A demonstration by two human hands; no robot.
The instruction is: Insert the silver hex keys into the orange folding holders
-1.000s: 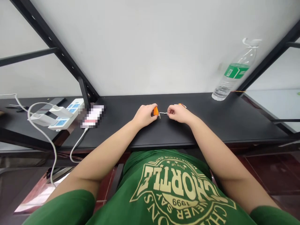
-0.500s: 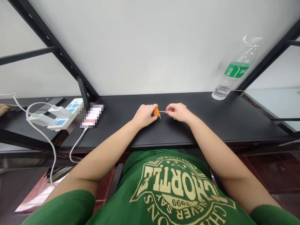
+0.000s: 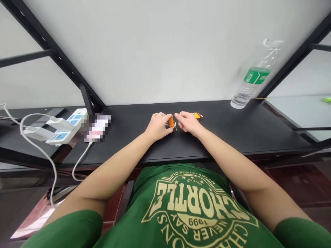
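Observation:
My left hand (image 3: 157, 125) rests on the black shelf top (image 3: 232, 131) with its fingers closed round a small orange holder (image 3: 171, 122) that has thin metal pins sticking out. My right hand (image 3: 188, 122) is pinched shut right beside it, fingertips almost touching the holder; what it pinches is too small to make out. A second small orange piece (image 3: 198, 115) lies on the shelf just behind my right hand.
A clear water bottle with a green label (image 3: 252, 80) stands at the back right. At the left lie a white power strip (image 3: 64, 127) with plugged chargers and white cables (image 3: 38, 151), and a blurred-out flat item (image 3: 97, 128). Black frame struts rise on both sides.
My right hand has moved left, closing the gap to the orange holder; the thin metal pin seen stretched between the hands is no longer visible. The view shifted slightly.

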